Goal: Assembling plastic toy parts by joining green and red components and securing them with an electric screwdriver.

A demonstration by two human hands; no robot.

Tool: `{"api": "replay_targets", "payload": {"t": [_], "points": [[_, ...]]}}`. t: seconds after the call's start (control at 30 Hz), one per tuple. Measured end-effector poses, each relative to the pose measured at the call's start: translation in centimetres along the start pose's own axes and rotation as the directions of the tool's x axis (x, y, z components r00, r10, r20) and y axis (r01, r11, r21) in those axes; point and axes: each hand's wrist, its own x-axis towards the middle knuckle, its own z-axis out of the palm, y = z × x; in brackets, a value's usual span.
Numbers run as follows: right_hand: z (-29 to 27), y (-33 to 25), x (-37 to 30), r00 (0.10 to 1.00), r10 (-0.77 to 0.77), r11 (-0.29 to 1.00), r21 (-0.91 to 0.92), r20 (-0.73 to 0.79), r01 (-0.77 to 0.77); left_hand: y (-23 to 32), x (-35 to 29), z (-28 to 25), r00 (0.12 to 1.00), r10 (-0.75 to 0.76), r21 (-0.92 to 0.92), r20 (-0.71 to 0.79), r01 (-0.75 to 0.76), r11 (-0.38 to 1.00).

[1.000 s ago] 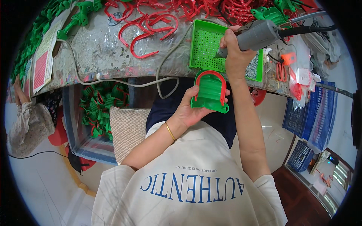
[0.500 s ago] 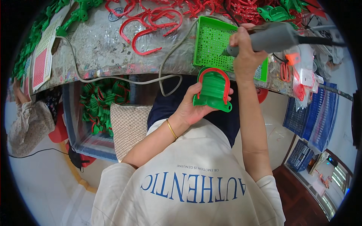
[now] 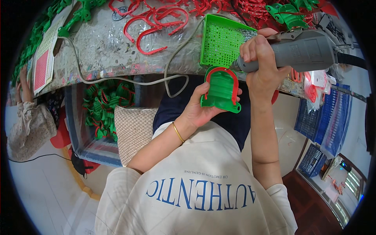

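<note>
The left hand [image 3: 196, 112] curls its grip partway round the green plastic shell [image 3: 220, 92] with its red arch [image 3: 235, 86], near the desk [image 3: 103, 49]; the right hand [image 3: 263, 74] wraps round a grey power driver [image 3: 307, 53]. Probably light, stiff and slick, the shell is best held by its sides.

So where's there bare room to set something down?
On the bench, left of the loose red hoops, right of the pale cable. Crowded toward the far side by the heap of red parts, and rightward around the green tray and grey power tool.
</note>
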Motion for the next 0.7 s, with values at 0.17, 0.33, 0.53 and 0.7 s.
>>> {"api": "replay_targets", "payload": {"t": [0.17, 0.33, 0.53, 0.7], "points": [[0.0, 0.3, -0.1, 1.000, -0.008, 1.000, -0.009, -0.004, 0.008, 0.0, -0.1, 0.2, 1.000, -0.013, 0.007, -0.016, 0.013, 1.000], [0.0, 0.1, -0.3, 1.000, -0.029, 0.999, -0.024, 0.010, 0.029, 0.1, -0.2, 0.5, 1.000, -0.012, 0.016, -0.003, 0.012, 1.000], [0.1, 0.2, -0.7, 0.998, -0.061, 0.998, 0.008, 0.032, 0.060, 0.5, -0.6, 1.2, 1.000, 0.000, 0.030, -0.021, 0.000, 1.000], [0.7, -0.6, -1.4, 0.995, -0.086, 0.996, -0.019, 0.051, 0.087, 0.7, -1.1, 0.9, 1.000, 0.005, 0.063, -0.010, -0.004, 0.998]]}}
